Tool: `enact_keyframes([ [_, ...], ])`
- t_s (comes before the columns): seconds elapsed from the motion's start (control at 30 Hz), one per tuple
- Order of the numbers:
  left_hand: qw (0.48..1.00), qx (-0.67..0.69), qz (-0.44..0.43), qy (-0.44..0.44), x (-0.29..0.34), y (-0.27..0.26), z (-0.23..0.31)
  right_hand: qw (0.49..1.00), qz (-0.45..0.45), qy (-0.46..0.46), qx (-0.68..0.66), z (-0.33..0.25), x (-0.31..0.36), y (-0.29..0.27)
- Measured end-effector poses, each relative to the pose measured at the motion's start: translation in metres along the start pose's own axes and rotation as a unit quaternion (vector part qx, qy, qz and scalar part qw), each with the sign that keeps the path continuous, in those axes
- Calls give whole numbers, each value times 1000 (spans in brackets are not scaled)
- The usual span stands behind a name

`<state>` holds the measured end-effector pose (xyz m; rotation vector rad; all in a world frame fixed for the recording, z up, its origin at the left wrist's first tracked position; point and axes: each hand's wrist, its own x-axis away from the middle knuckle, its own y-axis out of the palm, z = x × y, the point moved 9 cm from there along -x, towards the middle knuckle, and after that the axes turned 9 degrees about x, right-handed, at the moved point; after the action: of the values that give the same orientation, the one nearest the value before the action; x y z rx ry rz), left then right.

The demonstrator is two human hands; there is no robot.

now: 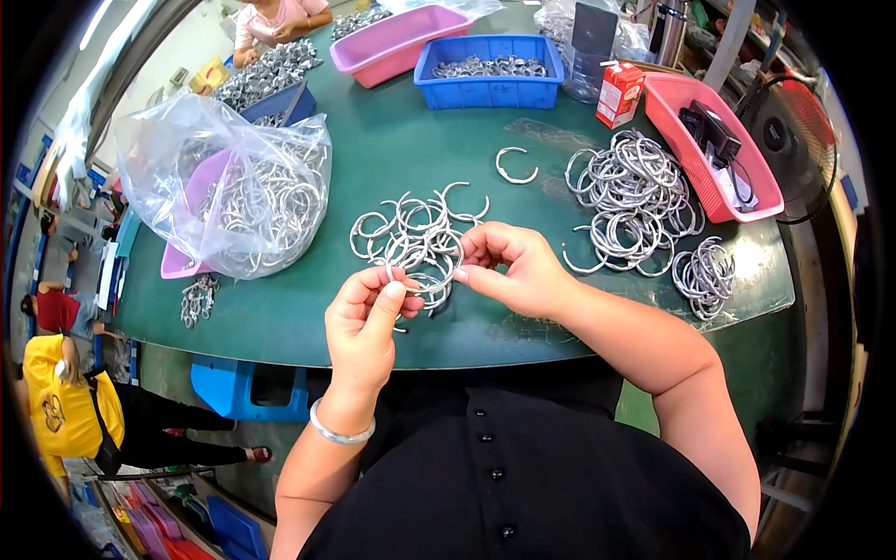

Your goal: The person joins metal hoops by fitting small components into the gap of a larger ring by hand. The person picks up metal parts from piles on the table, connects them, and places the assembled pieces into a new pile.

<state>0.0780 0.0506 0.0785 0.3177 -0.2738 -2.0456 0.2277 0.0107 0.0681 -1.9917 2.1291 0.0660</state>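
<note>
Over the near middle of the green table, my left hand [362, 322] is closed, thumb and fingertips pinching a silver metal bangle [390, 252]. My right hand [515, 268] is closed too, its thumb and forefinger at the bangle's right side. Under and behind my fingers lies a loose pile of similar open-ended bangles [411, 217], which makes the held one's outline hard to follow. One single bangle [505, 175] rests apart beyond my right hand. To the right are a large heap of bangles [644, 177] and a smaller stack [705, 277].
A plastic bag of bangles [289, 210] sits at the left beside small chain-like parts [198, 301]. Farther back stand a blue bin of metal parts [490, 93], a pink bin [392, 51] and a red carton [620, 95]. A pink basket [695, 159] and fan [793, 140] stand right.
</note>
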Motion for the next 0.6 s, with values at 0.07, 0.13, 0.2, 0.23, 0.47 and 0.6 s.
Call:
enact_keyframes([
  [0.07,999,-22,-3,28,1,0,3,989,40,-100,103,-17,3,-5],
  [0.13,997,-43,-3,57,3,-2,5,970,60,-166,167,-31,6,-4],
  [0.2,995,-42,-3,92,4,-4,8,918,95,-272,272,-53,15,0],
  [0.23,995,-43,-1,92,4,-6,6,919,94,-272,270,-54,15,1],
  [0.47,996,-11,-20,89,4,-10,0,836,115,-420,335,-73,35,15],
  [0.6,999,36,-18,20,1,-13,-16,813,121,-438,364,-76,39,19],
])
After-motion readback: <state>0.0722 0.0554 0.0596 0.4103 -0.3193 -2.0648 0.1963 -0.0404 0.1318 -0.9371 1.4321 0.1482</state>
